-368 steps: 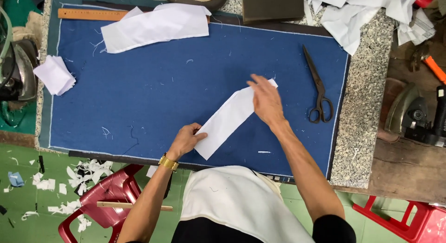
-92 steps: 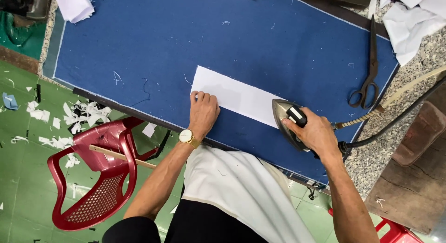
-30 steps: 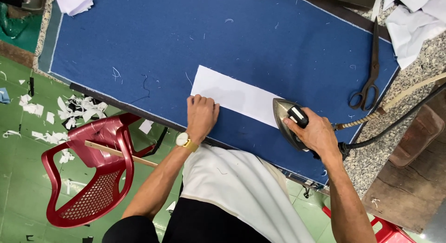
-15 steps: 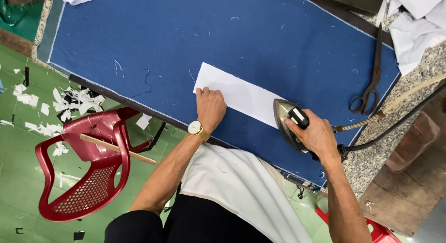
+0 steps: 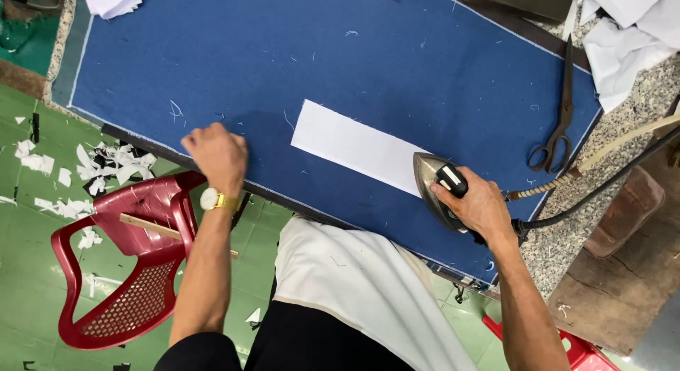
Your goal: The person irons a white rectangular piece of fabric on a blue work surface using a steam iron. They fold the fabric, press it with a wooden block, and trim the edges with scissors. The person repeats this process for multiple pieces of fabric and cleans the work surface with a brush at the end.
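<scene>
Left hand has come off the white fabric strip since half a second ago; back then it was pinning the strip's near-left corner, now it sits on the bare blue pressing cloth near the table's front edge, clearly apart from the strip. Fingers look loosely curled, knuckles up, holding nothing as far as I can tell.

Size order from there: the blue cloth covers most of the table, and the strip lies flat roughly in the middle of it. Its long axis runs on a slant, from upper left down to lower right, and the lower-right end disappears right under the nose of the iron.

Right hand is wrapped tight around the iron's dark handle, fingers closed on it. So the strip stretches away from the iron's tip toward the upper left, and the right hand is the one touching distance from it. Iron's cord trails off right across the stone counter.

Smaller stuff: scissors lie well off to the right on the cloth, red plastic chair down on the floor, white scraps scattered beside it.
</scene>
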